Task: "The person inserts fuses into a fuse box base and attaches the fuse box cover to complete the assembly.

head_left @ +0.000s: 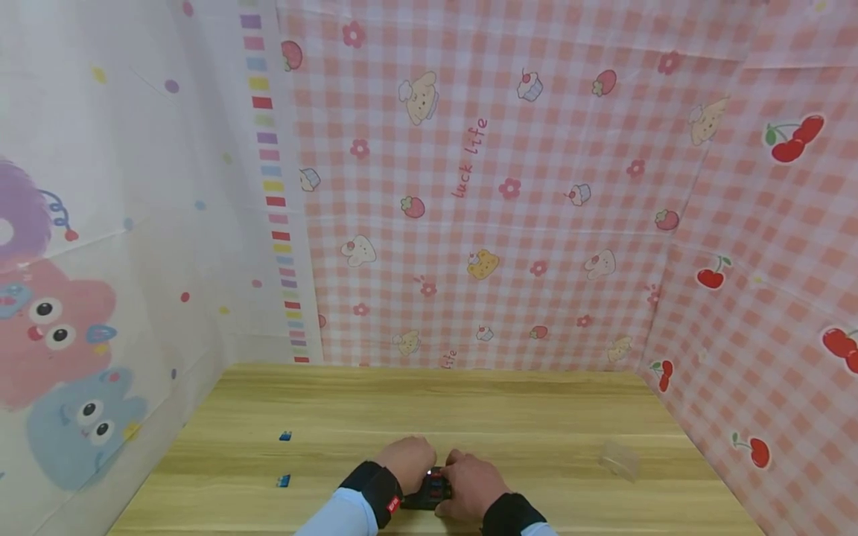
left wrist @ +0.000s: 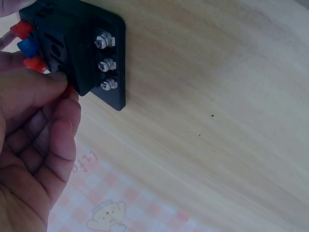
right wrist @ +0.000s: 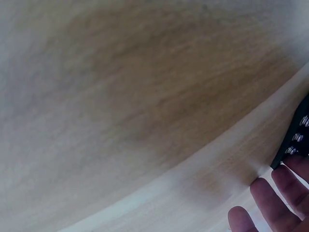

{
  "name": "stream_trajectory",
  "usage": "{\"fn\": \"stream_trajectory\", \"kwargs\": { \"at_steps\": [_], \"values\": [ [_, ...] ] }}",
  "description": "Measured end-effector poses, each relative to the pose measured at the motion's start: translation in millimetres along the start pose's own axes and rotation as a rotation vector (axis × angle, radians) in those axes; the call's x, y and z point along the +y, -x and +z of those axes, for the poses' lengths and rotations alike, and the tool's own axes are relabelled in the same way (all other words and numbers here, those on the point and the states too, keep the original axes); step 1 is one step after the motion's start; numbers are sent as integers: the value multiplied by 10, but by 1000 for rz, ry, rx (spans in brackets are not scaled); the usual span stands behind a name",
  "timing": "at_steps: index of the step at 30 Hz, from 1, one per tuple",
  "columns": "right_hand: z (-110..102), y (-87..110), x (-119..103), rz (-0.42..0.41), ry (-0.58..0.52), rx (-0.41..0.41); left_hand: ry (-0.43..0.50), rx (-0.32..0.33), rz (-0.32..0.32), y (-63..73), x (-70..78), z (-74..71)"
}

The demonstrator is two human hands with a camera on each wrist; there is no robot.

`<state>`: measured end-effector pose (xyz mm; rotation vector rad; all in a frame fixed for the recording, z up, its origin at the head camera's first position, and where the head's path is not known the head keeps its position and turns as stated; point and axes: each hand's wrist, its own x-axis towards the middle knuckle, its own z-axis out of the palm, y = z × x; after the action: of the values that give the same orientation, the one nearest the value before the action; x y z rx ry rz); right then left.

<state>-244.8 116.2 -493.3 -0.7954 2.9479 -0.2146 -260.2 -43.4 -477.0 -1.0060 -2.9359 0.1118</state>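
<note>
A black fuse block (head_left: 418, 500) sits on the table between both hands. In the left wrist view, silver screw terminals (left wrist: 107, 65) line its near side, and red fuses (left wrist: 21, 30) with a blue fuse (left wrist: 28, 47) stand along its middle. My left hand (head_left: 407, 463) pinches a red blade fuse (left wrist: 68, 92) between thumb and index finger at the end of that row, mostly covered by the fingertips. From the other side, my right hand (head_left: 477, 487) holds the block by its edge. Its fingers (right wrist: 270, 203) show at the block's corner in the right wrist view.
Two small blue fuses, a farther fuse (head_left: 285, 436) and a nearer fuse (head_left: 284, 481), lie on the left of the wooden table (head_left: 509, 402). A clear plastic cover (head_left: 620, 460) lies on the right. Printed cloth (head_left: 482, 223) walls the back and sides.
</note>
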Motion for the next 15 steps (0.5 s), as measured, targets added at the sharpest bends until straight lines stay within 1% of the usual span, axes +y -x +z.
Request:
{"fn": "stream_trajectory", "kwargs": {
  "at_steps": [6,11,15],
  "values": [
    [7,12,0,-4,-5,2,0,-23,-1,-8,-4,28],
    [-9,24,1,-24,-6,21,-30,-26,16,-10,12,-19],
    [-25,18,2,-26,-7,27,-53,-27,16,-21,25,-49]
  ]
}}
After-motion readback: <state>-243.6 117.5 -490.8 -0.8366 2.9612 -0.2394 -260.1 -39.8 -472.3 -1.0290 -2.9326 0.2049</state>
